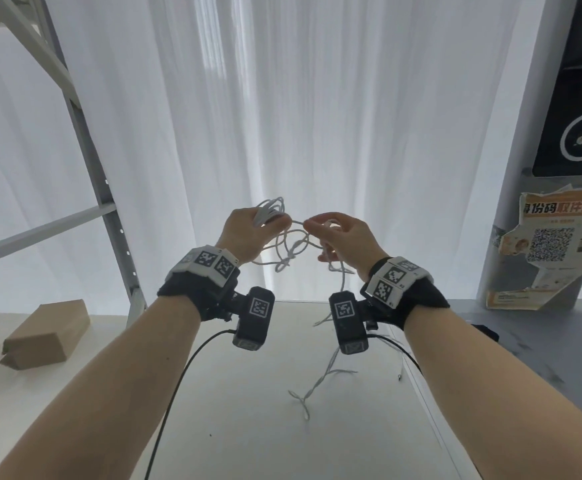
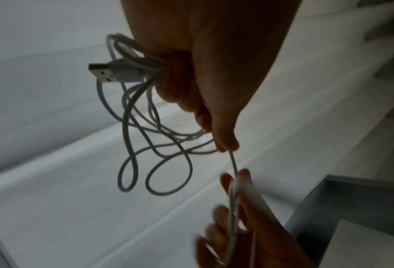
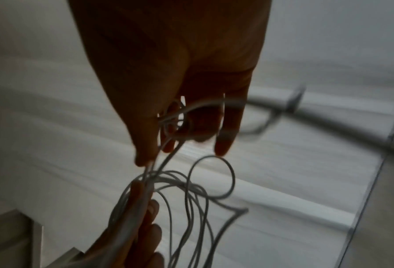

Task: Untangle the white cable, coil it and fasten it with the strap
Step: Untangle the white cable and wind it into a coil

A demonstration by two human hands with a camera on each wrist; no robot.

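Observation:
In the head view both hands are raised in front of the curtain. My left hand grips a bundle of loops of the white cable. The left wrist view shows this hand curled round the loops, with the cable's USB plug sticking out to the left. My right hand pinches a single strand close beside the left hand. A knotted tangle hangs between the hands, and the tail trails down onto the white table. In the right wrist view the right hand has strands running through its fingers.
Cardboard boxes lie on the table's left side, by a grey metal shelf frame. A white curtain hangs behind. A torn poster with a QR code stands at the right over a grey surface. Black camera leads hang under my wrists.

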